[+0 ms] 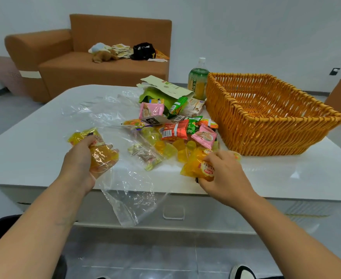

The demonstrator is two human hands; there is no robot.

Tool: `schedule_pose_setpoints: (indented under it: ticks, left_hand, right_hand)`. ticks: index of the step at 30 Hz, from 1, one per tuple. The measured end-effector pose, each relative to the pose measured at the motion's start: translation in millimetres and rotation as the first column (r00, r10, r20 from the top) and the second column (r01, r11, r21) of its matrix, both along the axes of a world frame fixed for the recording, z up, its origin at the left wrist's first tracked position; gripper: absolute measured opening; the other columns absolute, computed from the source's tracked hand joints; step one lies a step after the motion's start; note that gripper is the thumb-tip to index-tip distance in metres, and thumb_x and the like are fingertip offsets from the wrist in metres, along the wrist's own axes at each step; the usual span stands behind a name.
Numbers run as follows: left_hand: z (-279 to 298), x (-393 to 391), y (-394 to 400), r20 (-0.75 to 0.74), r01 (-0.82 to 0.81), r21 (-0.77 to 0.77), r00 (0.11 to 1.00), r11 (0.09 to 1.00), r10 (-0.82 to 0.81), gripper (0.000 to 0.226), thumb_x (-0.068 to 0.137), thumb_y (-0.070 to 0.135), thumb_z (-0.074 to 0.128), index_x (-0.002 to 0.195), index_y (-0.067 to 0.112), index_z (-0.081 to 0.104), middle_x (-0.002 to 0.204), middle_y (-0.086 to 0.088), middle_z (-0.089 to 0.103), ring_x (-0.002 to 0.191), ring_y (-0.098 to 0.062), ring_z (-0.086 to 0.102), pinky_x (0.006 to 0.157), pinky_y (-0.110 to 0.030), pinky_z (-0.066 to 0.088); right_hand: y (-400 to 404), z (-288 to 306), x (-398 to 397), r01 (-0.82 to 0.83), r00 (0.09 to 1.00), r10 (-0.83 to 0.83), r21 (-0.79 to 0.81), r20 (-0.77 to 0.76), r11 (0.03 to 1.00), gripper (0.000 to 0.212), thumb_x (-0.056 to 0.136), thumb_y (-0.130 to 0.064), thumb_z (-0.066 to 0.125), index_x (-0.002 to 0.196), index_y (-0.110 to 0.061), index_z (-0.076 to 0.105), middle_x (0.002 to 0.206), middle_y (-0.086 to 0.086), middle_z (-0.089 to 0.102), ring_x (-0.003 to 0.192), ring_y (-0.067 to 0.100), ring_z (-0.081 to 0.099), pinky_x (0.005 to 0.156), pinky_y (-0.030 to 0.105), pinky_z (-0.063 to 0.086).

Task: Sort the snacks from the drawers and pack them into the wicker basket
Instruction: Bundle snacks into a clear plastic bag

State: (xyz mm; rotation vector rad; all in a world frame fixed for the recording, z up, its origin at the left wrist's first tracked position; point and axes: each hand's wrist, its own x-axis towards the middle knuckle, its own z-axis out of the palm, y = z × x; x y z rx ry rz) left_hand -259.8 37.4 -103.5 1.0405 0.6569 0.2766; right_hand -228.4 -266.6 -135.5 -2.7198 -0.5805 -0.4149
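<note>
On the white table (45,121) lies a pile of small snack packets (177,129), pink, red and green, with loose yellow jelly cups (165,147) in front of it. My left hand (81,164) grips yellow jelly packs (101,156) at the left of the pile. My right hand (224,174) holds another yellow jelly pack (197,166) near the table's front edge. The orange wicker basket (270,137) stands at the right with nothing visible inside.
A crumpled clear plastic bag (125,190) spreads over the table and hangs off the front edge. A green drink bottle (197,79) and an opened green carton (165,91) stand behind the pile. A brown sofa (85,63) is beyond the table.
</note>
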Motion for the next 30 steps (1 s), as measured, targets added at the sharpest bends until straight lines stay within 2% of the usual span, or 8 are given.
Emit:
schedule_pose_setpoints:
  ticks: [3,6,9,11,18,22,25,30]
  left_hand:
    - [3,-4,0,0.005,0.009,-0.024,1.0,1.0,-0.009,0.022,0.097,0.03,0.052,0.106,0.01,0.058,0.104,-0.014,0.072,0.082,-0.028,0.074,0.054,-0.038,0.06]
    - [8,-6,-2,0.041,0.031,-0.07,0.999,0.997,-0.028,0.02,0.098,0.029,0.049,0.09,0.012,0.055,0.106,-0.015,0.069,0.076,-0.026,0.074,0.059,-0.038,0.061]
    - [12,-7,-6,0.092,0.043,-0.102,0.995,0.994,-0.034,0.019,0.098,0.028,0.049,0.092,0.011,0.055,0.108,-0.017,0.069,0.083,-0.028,0.074,0.06,-0.036,0.061]
    - [14,-8,-7,0.118,0.039,-0.112,0.993,0.993,-0.026,0.02,0.098,0.029,0.049,0.096,0.011,0.056,0.109,-0.018,0.07,0.091,-0.03,0.073,0.061,-0.035,0.061]
    - [13,-8,-2,0.134,-0.054,-0.139,0.988,0.989,0.072,0.019,0.098,0.03,0.049,0.091,0.015,0.057,0.118,-0.018,0.068,0.108,-0.033,0.067,0.086,-0.041,0.056]
    - [10,-5,2,0.178,-0.107,-0.155,0.975,0.982,0.135,0.024,0.098,0.035,0.053,0.11,0.017,0.063,0.104,-0.008,0.073,0.103,-0.027,0.069,0.087,-0.043,0.057]
    - [11,-4,1,0.195,-0.133,-0.173,0.967,0.976,0.166,0.044,0.097,0.038,0.056,0.135,0.017,0.056,0.114,-0.006,0.071,0.101,-0.023,0.07,0.073,-0.036,0.06]
    - [10,-4,-11,0.233,-0.052,-0.19,0.968,0.98,0.097,0.023,0.098,0.039,0.054,0.106,0.019,0.062,0.115,-0.008,0.072,0.101,-0.025,0.071,0.073,-0.037,0.061]
  right_hand:
    - [0,-1,11,-0.006,0.998,0.007,-0.016,0.06,1.0,0.047,0.061,-0.046,0.067,0.097,-0.015,0.071,0.129,0.014,0.049,0.124,0.033,0.035,0.097,0.041,0.031]
    - [0,5,23,0.059,0.982,-0.061,-0.017,-0.18,0.998,0.064,0.054,-0.063,0.059,0.108,-0.03,0.069,0.149,0.008,0.032,0.14,0.03,0.017,0.111,0.04,0.018]
    - [-4,7,35,0.07,0.936,-0.096,-0.088,-0.339,0.994,0.073,0.042,-0.078,0.046,0.102,-0.043,0.068,0.144,0.006,0.038,0.133,0.029,0.031,0.105,0.039,0.027]
    - [-3,9,37,0.092,0.916,-0.128,-0.113,-0.381,0.989,0.066,0.051,-0.075,0.06,0.109,-0.043,0.067,0.142,0.007,0.039,0.13,0.03,0.033,0.106,0.04,0.03]
    - [-7,19,35,0.156,0.963,-0.171,-0.083,-0.211,0.984,0.052,0.069,-0.057,0.072,0.113,-0.031,0.068,0.122,0.004,0.036,0.123,0.026,0.033,0.102,0.042,0.031]
    - [-9,38,17,0.054,0.999,-0.052,0.199,-0.016,0.979,0.052,0.061,-0.052,0.075,0.102,-0.019,0.074,0.111,0.001,0.036,0.114,0.026,0.04,0.09,0.039,0.041]
    - [-4,53,-13,-0.182,0.982,0.187,0.341,0.016,0.922,0.037,0.06,-0.055,0.079,0.088,-0.033,0.072,0.109,0.0,0.045,0.107,0.018,0.045,0.085,0.033,0.043]
    - [13,59,-43,-0.461,0.757,0.6,0.439,-0.259,0.771,0.033,0.062,-0.052,0.077,0.089,-0.034,0.071,0.115,-0.009,0.049,0.11,0.01,0.05,0.083,0.02,0.043]
